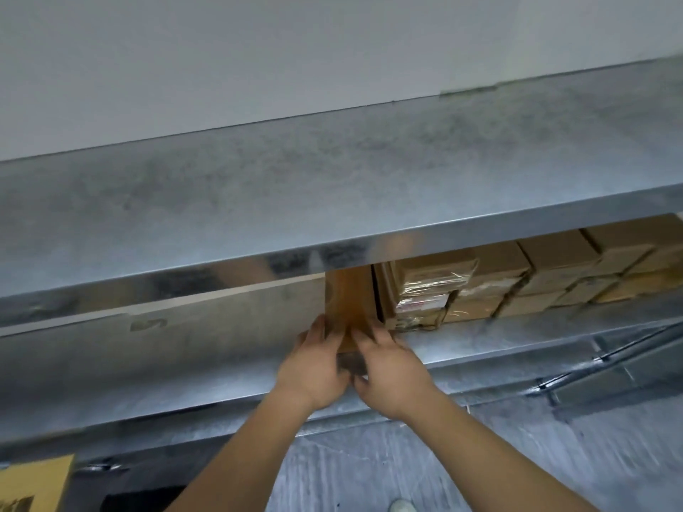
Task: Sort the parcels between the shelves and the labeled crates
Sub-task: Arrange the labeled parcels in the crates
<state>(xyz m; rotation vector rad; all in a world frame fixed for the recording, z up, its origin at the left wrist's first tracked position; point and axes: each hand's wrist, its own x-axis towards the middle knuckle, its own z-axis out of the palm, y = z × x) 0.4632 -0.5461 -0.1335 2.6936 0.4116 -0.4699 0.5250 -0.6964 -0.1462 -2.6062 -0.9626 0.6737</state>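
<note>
Stood on end at the front lip of the middle shelf [480, 341], a brown parcel [349, 301], taped down its face, tucked in at 9 o'clock of the row of boxes [517, 279]. Probably set upright to take the narrow slot at the end of that row, flush against the wrapped box [428, 290] at its 3 o'clock; whether truly touching, hard to say through the blur. Open shelf space off at 9 o'clock of the parcel, with pale backing behind it.

Both hands on the near end of the parcel. Left hand [314, 371] at 9 o'clock of it, fingers reaching up along the left edge, curled round that side. Right hand [391, 367] at 3 o'clock, fingers spread over the front face and lower corner, thumb tucked underneath. Clamped from both sides, then, neither hand slack, though how tightly could not be told. Dark patch between the palms, likely the parcel's bottom end in shadow.

Held low and two-handed presumably to steer it square under the upper shelf [258, 201], which hung close over its top. Whether going in or coming out, not readable here.

Down at 7 o'clock, a corner of another carton [33, 482]. At 6 o'clock, a shoe tip [401, 506] on the floor [480, 467].
</note>
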